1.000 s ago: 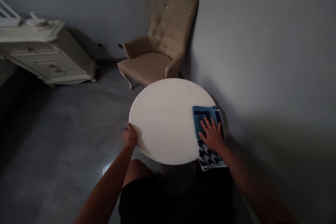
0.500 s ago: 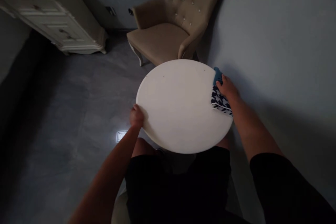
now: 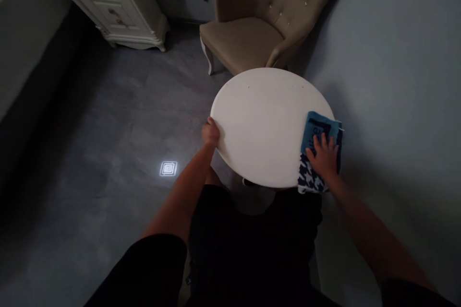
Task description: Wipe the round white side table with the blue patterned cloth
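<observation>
A round white table (image 3: 262,127) stands right in front of my legs, with a few small dark specks near its far edge. My left hand (image 3: 210,132) is closed round the table's left rim. A folded towel (image 3: 310,135), blue with dark lettering on one part and dark-and-white houndstooth on the other, lies along the right edge and partly overhangs it. Flat on this towel rests my right hand (image 3: 325,158), fingers spread and pressing from above.
Beyond the table is a beige tufted armchair (image 3: 245,41) against the wall. A white carved cabinet (image 3: 118,9) stands at the upper left. The grey wall (image 3: 396,81) runs close along the right side. A bright square light patch (image 3: 168,168) shows on the dark floor.
My right hand has moved along the right edge toward me with the towel. Its fingers are now spread, and more of the blue part shows. The left hand keeps its hold; the view has shifted.
</observation>
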`<move>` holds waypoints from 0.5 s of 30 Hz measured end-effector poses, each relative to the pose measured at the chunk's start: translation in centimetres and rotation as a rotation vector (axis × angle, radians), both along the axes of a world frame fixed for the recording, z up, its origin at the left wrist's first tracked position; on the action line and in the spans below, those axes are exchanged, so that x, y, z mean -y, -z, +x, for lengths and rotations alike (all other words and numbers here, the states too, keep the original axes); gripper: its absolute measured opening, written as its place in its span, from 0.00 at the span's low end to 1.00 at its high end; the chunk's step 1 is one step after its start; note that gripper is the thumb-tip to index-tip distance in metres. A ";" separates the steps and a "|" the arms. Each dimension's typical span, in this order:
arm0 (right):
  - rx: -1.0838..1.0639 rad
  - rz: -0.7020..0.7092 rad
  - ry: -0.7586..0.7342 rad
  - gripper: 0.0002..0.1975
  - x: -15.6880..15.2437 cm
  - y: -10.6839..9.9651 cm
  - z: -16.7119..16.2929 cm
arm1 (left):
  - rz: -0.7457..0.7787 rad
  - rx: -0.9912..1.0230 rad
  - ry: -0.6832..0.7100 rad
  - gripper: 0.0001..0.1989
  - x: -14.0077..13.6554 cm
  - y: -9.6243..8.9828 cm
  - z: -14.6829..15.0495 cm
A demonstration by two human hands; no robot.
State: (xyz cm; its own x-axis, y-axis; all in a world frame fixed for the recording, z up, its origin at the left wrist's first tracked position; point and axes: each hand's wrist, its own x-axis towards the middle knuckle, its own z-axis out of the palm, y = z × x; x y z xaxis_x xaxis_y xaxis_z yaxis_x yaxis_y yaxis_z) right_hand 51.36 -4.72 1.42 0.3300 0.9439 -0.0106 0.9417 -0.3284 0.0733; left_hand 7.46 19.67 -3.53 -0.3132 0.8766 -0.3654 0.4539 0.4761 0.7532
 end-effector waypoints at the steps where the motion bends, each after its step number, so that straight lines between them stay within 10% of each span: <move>1: -0.004 -0.004 -0.025 0.40 1.7 0.2 -1.5 | 0.008 0.024 -0.007 0.36 0.0 0.1 0.0; 8: -0.025 -0.182 -0.420 0.52 6.9 0.1 -12.3 | 0.052 0.198 0.005 0.36 0.0 1.2 -0.2; 15: -0.119 -0.161 -0.514 0.57 -0.7 -0.4 -24.9 | 0.011 0.374 0.113 0.43 -0.2 1.9 -0.6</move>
State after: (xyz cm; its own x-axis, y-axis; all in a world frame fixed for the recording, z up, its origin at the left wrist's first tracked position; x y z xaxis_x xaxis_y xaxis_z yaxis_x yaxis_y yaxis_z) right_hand 26.41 -3.99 1.79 -0.1849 0.9667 -0.1770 0.9828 0.1821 -0.0320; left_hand 6.88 19.91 -5.48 -0.0611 0.9024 -0.4265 0.1961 0.4298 0.8814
